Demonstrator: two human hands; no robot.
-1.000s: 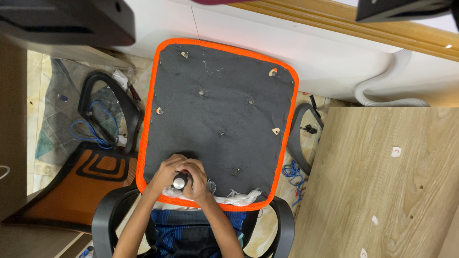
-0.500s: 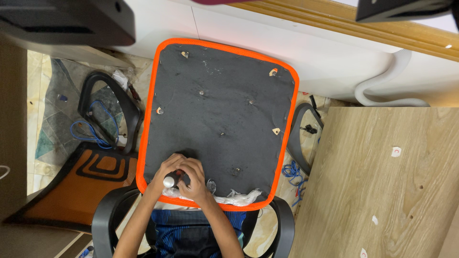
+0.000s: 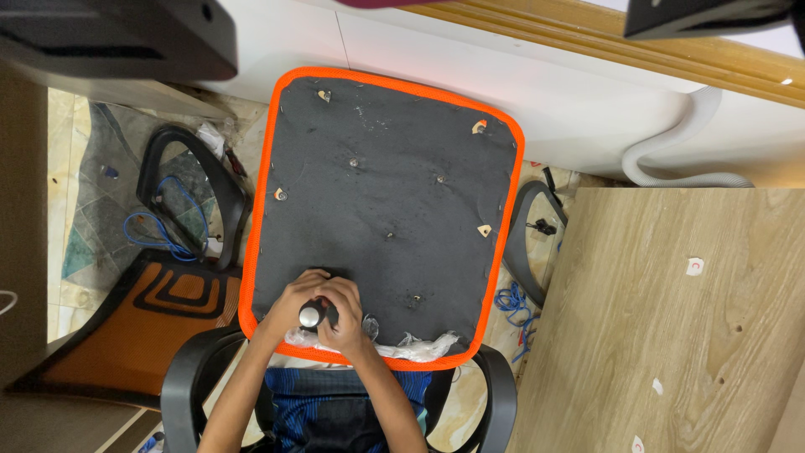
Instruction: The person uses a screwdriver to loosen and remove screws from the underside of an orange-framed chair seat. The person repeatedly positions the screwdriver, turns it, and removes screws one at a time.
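An upturned chair seat, dark grey underneath with an orange edge, lies in front of me. Both hands meet at its near left corner. My left hand and my right hand are wrapped around a tool with a round silver end, held upright against the seat's underside. The tool's tip is hidden by my fingers. Crumpled clear plastic lies along the seat's near edge, just right of my hands.
A black armrest with blue cord lies on the floor at left, above an orange-and-black backrest. Another black armrest sits right of the seat. A wooden board fills the right. A grey hose curls behind.
The tool's silver end has wobbled left and back to the right between my hands. The hands stay at the same corner of the seat.
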